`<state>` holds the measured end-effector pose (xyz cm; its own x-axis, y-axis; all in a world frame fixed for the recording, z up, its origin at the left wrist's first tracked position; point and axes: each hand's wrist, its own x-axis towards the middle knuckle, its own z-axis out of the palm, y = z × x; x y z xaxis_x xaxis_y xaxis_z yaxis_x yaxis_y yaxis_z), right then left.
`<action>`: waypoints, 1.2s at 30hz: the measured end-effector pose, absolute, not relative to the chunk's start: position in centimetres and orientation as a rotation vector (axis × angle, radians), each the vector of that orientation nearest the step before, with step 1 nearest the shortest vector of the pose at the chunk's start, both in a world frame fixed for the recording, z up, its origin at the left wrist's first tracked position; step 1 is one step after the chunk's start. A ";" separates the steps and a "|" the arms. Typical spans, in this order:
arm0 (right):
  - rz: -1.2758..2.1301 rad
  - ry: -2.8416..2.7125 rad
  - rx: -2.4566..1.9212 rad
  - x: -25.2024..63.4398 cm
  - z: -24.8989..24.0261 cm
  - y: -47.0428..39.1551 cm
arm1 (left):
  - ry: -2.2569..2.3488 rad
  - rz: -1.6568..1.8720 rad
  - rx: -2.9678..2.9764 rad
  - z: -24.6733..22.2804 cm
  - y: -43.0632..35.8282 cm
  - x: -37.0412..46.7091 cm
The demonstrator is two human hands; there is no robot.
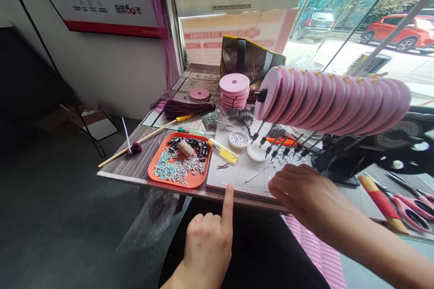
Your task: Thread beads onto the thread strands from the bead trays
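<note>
My left hand is over my lap, just in front of the table edge. Its index finger points forward and the other fingers are folded; whatever they may grip is hidden. My right hand lies at the table edge, fingers bent down and pressed together, their tips and contents out of sight. A thin metal tool rests on the white board between the hands. Left of it are short dark pieces, a yellow lighter and an orange tray of blue, silver and black beads.
A stand of pink discs rises behind my right hand, with hooked rods below. Further back are stacked pink spools, a dark thread bundle and a bag. Scissors lie right; a wooden stick overhangs left.
</note>
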<state>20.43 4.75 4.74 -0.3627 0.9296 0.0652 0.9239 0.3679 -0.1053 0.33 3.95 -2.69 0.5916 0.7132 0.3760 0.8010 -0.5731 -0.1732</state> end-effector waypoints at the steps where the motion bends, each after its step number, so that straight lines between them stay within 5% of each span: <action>1: 0.093 -2.536 -1.716 21.0 5.0 4.8 | -1.218 -0.371 -2.485 -2.6 4.0 0.4; 36: 0.222 -2.770 -1.648 25.6 6.5 5.0 | -1.447 -0.295 -2.547 -2.5 5.3 0.3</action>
